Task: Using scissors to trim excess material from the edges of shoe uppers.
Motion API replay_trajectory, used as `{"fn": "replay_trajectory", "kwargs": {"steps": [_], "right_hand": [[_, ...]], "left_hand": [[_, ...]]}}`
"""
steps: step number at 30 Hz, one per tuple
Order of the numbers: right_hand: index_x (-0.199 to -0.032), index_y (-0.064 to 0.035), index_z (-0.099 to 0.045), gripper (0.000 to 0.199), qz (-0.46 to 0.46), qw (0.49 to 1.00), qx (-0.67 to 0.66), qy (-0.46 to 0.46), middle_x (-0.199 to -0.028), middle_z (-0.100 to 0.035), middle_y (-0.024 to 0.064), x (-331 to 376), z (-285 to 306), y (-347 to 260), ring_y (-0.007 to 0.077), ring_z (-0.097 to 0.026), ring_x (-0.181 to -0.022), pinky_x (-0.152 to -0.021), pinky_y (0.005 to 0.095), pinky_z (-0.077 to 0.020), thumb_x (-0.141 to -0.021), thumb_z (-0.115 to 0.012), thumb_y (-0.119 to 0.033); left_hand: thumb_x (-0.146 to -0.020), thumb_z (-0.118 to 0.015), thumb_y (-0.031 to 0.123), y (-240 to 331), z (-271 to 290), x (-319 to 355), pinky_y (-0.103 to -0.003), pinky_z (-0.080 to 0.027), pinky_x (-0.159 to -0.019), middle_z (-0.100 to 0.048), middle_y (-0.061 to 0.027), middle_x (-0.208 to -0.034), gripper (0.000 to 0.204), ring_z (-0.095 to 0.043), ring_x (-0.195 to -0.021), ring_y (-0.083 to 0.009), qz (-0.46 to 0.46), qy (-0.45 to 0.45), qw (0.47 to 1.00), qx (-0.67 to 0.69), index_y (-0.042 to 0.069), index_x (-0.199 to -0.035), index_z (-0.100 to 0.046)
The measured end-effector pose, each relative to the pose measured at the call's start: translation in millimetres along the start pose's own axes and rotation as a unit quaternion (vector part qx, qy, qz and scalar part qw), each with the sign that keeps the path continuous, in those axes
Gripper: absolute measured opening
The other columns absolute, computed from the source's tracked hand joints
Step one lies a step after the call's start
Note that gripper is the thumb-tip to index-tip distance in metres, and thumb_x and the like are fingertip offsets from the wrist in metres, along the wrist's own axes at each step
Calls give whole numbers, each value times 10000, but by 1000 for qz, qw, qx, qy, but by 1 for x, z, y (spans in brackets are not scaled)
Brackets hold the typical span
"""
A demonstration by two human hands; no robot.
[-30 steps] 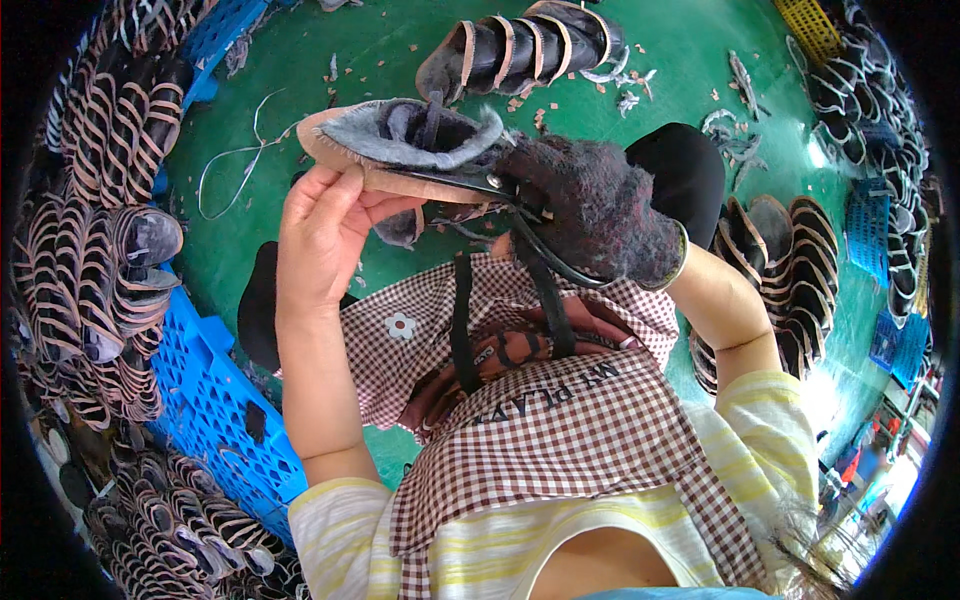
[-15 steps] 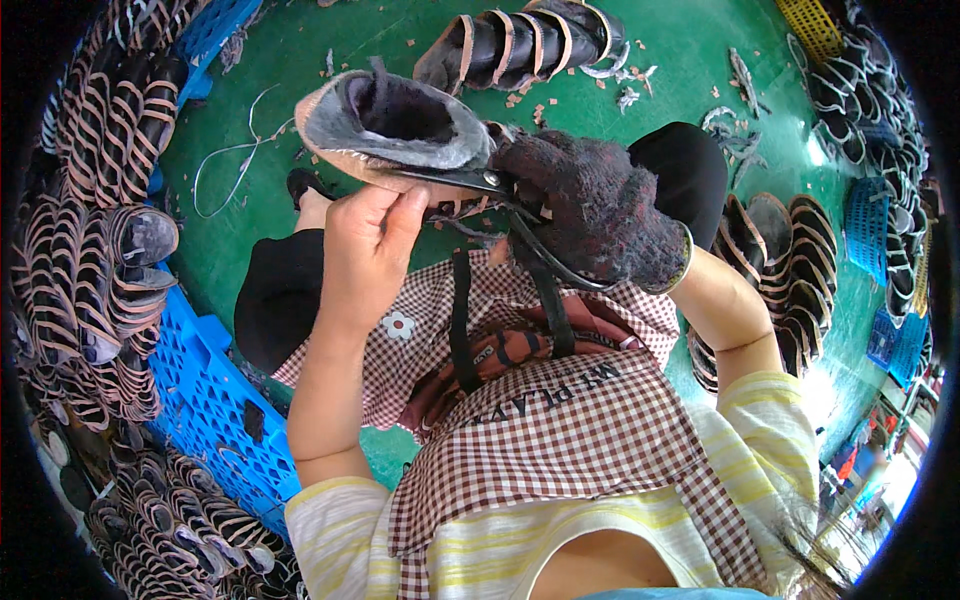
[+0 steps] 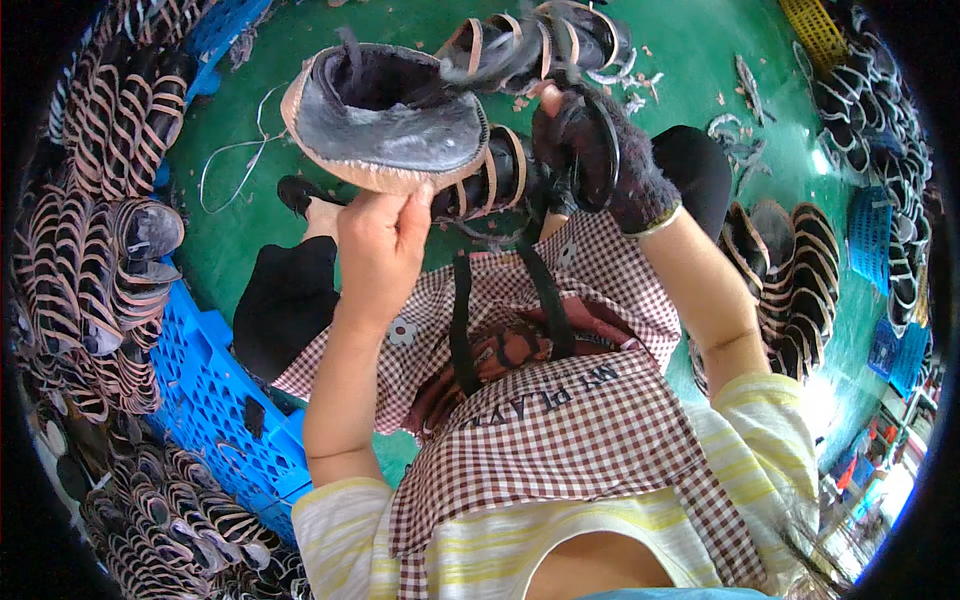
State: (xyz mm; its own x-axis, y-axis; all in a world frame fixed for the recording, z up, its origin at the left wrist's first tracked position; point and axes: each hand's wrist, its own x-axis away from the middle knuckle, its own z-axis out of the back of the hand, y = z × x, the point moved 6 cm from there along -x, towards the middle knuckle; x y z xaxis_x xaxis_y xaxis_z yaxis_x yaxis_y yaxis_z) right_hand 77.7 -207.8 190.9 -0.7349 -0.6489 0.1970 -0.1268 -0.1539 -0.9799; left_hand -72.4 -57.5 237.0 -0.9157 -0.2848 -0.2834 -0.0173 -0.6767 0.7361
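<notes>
Left hand (image 3: 383, 250) pinches the shoe (image 3: 400, 135) by its near edge; the shoe's long axis runs left-right, left of the gloved right hand (image 3: 632, 175), which holds black scissors (image 3: 614, 150).

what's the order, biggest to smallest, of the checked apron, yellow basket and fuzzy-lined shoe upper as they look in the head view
1. Checked apron
2. Fuzzy-lined shoe upper, held in the left hand
3. Yellow basket, partly out of view
</notes>
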Motion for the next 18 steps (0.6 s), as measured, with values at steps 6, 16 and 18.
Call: {"fn": "replay_trajectory", "kwargs": {"steps": [6, 16, 18], "right_hand": [[-1158, -35, -474, 406, 123, 979, -160, 15, -1047, -569, 77, -15, -40, 49, 191, -564, -924, -788, 320, -472, -783, -571, -160], [-1130, -32, -446, 525, 296, 914, 274, 48, -930, -546, 165, -8, -65, 20, 323, -568, -841, -675, 386, -461, -640, -632, -46], [-1054, -71, -486, 477, 403, 847, 345, -38, -882, -554, 152, -7, -79, 24, 342, -569, -763, -634, 379, -468, -624, -683, -125]], "left_hand": [[-814, -586, 99, -16, -37, 31, -295, -459, -669, -646, -101, -815, 129, -611, -751, -191, 59, -25, 986, 152, -6, -874, -631], [-908, -391, 430, -137, -35, -55, -366, -450, -769, -550, -160, -1120, 479, -553, -893, -239, 291, 104, 590, 746, -12, -1031, -529], [-905, -414, 400, -157, -33, -62, -396, -436, -808, -556, -148, -1097, 444, -548, -908, -253, 314, 210, 613, 694, -9, -1044, -519]]}}
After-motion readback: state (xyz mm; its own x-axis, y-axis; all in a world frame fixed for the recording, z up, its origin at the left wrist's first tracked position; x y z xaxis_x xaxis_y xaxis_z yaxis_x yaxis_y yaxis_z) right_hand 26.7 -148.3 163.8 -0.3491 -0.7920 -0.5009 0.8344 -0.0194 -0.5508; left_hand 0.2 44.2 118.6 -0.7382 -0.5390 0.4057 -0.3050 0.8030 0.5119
